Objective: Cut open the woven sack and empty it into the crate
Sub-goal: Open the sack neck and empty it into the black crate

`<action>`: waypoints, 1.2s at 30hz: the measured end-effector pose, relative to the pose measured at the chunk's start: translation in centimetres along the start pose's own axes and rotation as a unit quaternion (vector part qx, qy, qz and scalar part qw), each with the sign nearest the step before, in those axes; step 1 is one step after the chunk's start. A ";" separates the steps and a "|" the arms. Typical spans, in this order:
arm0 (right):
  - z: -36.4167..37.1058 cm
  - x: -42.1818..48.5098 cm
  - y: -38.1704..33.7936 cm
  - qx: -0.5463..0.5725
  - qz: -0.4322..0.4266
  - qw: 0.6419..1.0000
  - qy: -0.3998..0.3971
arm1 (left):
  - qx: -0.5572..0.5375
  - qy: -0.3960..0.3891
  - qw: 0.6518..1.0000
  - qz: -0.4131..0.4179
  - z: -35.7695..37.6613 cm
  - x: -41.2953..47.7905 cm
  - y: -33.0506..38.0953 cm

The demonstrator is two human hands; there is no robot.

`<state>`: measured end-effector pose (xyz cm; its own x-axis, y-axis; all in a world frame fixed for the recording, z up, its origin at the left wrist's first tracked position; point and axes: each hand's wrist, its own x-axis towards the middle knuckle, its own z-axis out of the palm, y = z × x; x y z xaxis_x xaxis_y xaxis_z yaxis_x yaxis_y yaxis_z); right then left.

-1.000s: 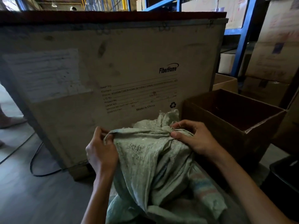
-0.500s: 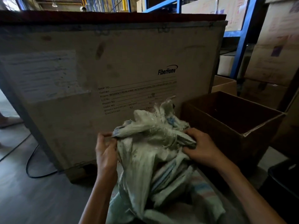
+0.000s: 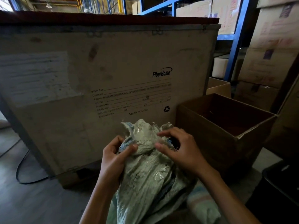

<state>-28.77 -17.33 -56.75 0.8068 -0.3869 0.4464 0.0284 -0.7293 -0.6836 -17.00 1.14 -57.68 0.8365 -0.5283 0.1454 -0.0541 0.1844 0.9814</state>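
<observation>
1. My left hand point(image 3: 113, 156) is squeezed tight around the bunched neck of the pale green woven plastic sack point(image 3: 146, 178).
2. My right hand point(image 3: 178, 149) pinches the crinkly top of the sack with its thumb and fingers, just beside my left hand.
3. The sack stands right in front of me on the grey floor point(image 3: 32, 202). It is close to the big pale wooden crate with black printed words point(image 3: 100, 88) and just beside the open brown cardboard box point(image 3: 226, 126).
4. I think the sack is not cut yet. I see no knife or scissors in my hands.
5. The bunched top could slip out of my fingers, because the woven plastic looks slick and crumpled.
6. If the sack tips over, the stuff inside could spill on the floor and not go in the crate.
7. The crate is tall, so lifting the sack over its top edge may be hard.
8. I cannot see what is inside the sack. Its bottom is cut off by the picture's lower edge.
9. I cannot see inside the crate. The room is dim, so the sack's tie or seam is hard to make out.
</observation>
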 end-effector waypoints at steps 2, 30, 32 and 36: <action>0.2 0.1 -0.1 0.011 -0.005 0.999 0.042 | 0.024 0.007 1.000 0.017 0.1 0.0 0.1; 1.2 0.5 1.6 0.426 0.272 0.862 0.052 | -0.074 0.065 0.995 0.003 -2.8 1.3 -0.2; 1.6 0.5 1.5 0.424 0.263 0.865 0.046 | -0.063 -0.001 0.998 -0.013 -2.5 1.2 -0.2; 1.3 0.6 2.0 0.354 0.280 0.892 0.030 | -0.063 -0.057 0.996 0.007 -3.0 1.5 -0.6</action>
<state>-27.46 -18.31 -58.64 0.7788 -0.6241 -0.0638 0.0135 0.1183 -0.9929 -14.10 2.72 -58.41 0.7685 -0.6141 0.1795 0.0090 0.2910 0.9567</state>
